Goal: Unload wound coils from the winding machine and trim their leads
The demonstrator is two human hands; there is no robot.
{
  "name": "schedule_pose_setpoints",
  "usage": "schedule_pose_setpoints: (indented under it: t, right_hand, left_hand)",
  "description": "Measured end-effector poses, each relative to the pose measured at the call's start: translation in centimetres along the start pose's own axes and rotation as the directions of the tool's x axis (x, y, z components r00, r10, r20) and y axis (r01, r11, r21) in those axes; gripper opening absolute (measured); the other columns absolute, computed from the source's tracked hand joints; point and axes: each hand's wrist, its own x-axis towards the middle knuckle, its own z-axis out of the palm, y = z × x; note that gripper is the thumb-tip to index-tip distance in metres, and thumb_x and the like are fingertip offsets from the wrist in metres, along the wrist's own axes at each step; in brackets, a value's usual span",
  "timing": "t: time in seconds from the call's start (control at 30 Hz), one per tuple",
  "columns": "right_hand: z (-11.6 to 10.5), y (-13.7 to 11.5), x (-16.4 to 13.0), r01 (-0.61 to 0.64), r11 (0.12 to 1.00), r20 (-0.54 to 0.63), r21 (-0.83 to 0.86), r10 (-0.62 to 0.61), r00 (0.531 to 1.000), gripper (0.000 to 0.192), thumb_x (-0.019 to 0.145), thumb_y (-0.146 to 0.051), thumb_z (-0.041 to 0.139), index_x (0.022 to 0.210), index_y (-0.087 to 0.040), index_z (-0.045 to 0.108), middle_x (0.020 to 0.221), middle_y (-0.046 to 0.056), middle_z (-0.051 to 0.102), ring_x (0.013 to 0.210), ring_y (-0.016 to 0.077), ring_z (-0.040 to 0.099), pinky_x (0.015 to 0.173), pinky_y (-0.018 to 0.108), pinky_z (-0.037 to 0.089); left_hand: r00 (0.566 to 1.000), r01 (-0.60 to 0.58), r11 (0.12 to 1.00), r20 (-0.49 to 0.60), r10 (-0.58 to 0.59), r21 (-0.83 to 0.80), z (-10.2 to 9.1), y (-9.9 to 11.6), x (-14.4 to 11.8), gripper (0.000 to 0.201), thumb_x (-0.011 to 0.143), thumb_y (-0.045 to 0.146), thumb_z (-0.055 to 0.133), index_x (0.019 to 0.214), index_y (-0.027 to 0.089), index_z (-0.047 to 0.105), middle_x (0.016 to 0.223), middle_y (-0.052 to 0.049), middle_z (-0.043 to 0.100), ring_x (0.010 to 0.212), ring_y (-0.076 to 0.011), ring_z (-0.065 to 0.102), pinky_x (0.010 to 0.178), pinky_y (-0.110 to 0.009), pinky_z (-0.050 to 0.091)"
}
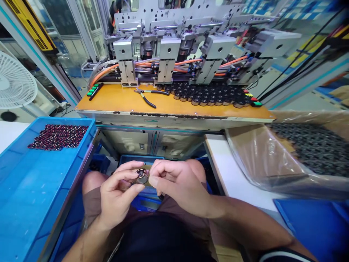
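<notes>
Above my lap, my left hand (120, 187) grips a small round motor stator (142, 176) between thumb and fingers. Copper windings and dark slots show on the stator's upper face, and its side is grey metal. My right hand (174, 182) is close against the stator's right side, its thumb and forefinger pinched together. A thin copper-coloured strand seems to run from the stator to those fingertips, but what they hold is too small to make out.
Ahead, an orange bench top (114, 100) carries pliers (147, 96) and many black-topped parts (209, 95) below a machine (166, 58). At left, a blue tray (16, 182) holds stators (58, 137). At right stands a plastic-lined box (245, 160) of dark parts. A fan (16, 80) is far left.
</notes>
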Motion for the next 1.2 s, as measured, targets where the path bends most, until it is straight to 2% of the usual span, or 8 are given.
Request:
schedule_pose_setpoints:
  t: [0.3, 0.5, 0.63, 0.7, 0.77, 0.87, 1.1, 1.2]
  right_hand:
    - [-0.4, 0.5, 0.3, -0.343, 0.918, 0.138, 0.200, 0.321, 0.937, 0.034, 0.070, -0.039, 0.083, 0.075, -0.014, 0.059, 0.061, -0.004, 0.059, 0.053, 0.0066, 0.053, 0.051, 0.017, 0.044]
    - [-0.1, 1.9, 0.3, -0.204, 0.957, 0.211, 0.205, 0.160, 0.964, 0.027, 0.082, -0.038, 0.072, 0.091, -0.013, 0.066, 0.065, -0.002, 0.061, 0.056, 0.0086, 0.056, 0.055, 0.021, 0.048]
    - [-0.1, 3.1, 0.4, 0.158, 0.987, -0.014, 0.006, -0.158, 0.987, 0.021, 0.079, -0.026, 0.072, 0.095, -0.016, 0.064, 0.076, 0.001, 0.064, 0.061, 0.0103, 0.060, 0.058, 0.023, 0.052]
    - [-0.6, 3.6, 0.6, 0.439, 0.809, -0.068, -0.390, -0.501, 0.863, 0.019, 0.080, -0.020, 0.070, 0.097, -0.018, 0.063, 0.081, 0.002, 0.067, 0.065, 0.0119, 0.062, 0.061, 0.025, 0.054]
    - [-1.4, 4.1, 0.9, 0.544, 0.442, 0.064, -0.713, -0.733, 0.678, 0.021, 0.081, -0.015, 0.067, 0.101, -0.020, 0.062, 0.083, 0.003, 0.070, 0.071, 0.0139, 0.065, 0.066, 0.026, 0.055]
    - [-2.5, 4.8, 1.2, 0.562, 0.076, 0.290, -0.823, -0.796, 0.532, 0.022, 0.084, -0.012, 0.064, 0.105, -0.017, 0.061, 0.083, 0.004, 0.071, 0.075, 0.0158, 0.067, 0.070, 0.028, 0.057]
    - [-2.7, 4.9, 0.7, 0.649, -0.141, 0.476, -0.747, -0.796, 0.374, 0.018, 0.090, -0.013, 0.055, 0.105, -0.007, 0.062, 0.083, 0.010, 0.070, 0.076, 0.0203, 0.065, 0.063, 0.034, 0.056]
    - [-2.2, 4.3, 0.3, 0.675, -0.011, 0.418, -0.737, -0.793, 0.443, 0.017, 0.088, -0.011, 0.057, 0.104, -0.011, 0.062, 0.083, 0.009, 0.069, 0.074, 0.0190, 0.065, 0.063, 0.032, 0.056]
  left_hand:
    - [0.989, -0.080, 0.987, 0.113, 0.096, -0.141, -0.8, -1.6, 0.3, 0.033, 0.078, 0.003, 0.075, 0.101, 0.027, 0.072, 0.117, -0.002, 0.076, 0.115, -0.0223, 0.069, 0.099, -0.035, 0.056]
    - [0.989, -0.033, 0.983, 0.139, 0.059, -0.181, -0.4, -1.7, 0.5, 0.029, 0.080, 0.008, 0.074, 0.101, 0.029, 0.074, 0.118, -0.003, 0.076, 0.118, -0.0227, 0.067, 0.099, -0.037, 0.056]
    - [0.997, -0.006, 0.979, 0.072, 0.021, -0.205, -0.8, -2.0, 1.1, 0.017, 0.092, 0.023, 0.064, 0.100, 0.032, 0.076, 0.119, -0.002, 0.075, 0.117, -0.0229, 0.068, 0.098, -0.039, 0.057]
    - [0.996, -0.042, 0.999, -0.085, 0.040, -0.020, -1.3, -1.8, 1.3, 0.018, 0.093, 0.023, 0.061, 0.103, 0.030, 0.075, 0.117, -0.002, 0.075, 0.113, -0.0184, 0.069, 0.099, -0.033, 0.055]
    - [0.968, -0.106, 0.954, -0.193, 0.164, 0.280, -1.7, -1.2, 1.0, 0.020, 0.090, 0.018, 0.066, 0.106, 0.027, 0.074, 0.110, -0.001, 0.076, 0.105, -0.0141, 0.070, 0.095, -0.025, 0.054]
    - [0.956, -0.234, 0.786, -0.010, 0.292, 0.572, -1.4, 0.3, 0.1, 0.033, 0.081, 0.013, 0.074, 0.112, 0.024, 0.071, 0.102, -0.001, 0.075, 0.094, -0.0129, 0.069, 0.086, -0.021, 0.055]
    - [0.961, -0.271, 0.769, 0.203, 0.186, 0.579, 0.6, 2.1, 0.2, 0.036, 0.081, 0.018, 0.075, 0.115, 0.023, 0.068, 0.107, -0.003, 0.076, 0.092, -0.0155, 0.072, 0.083, -0.023, 0.058]
    - [0.955, -0.289, 0.787, 0.222, 0.197, 0.545, 0.5, 2.0, 0.5, 0.032, 0.081, 0.015, 0.074, 0.112, 0.024, 0.070, 0.106, -0.002, 0.077, 0.098, -0.0161, 0.071, 0.089, -0.025, 0.057]
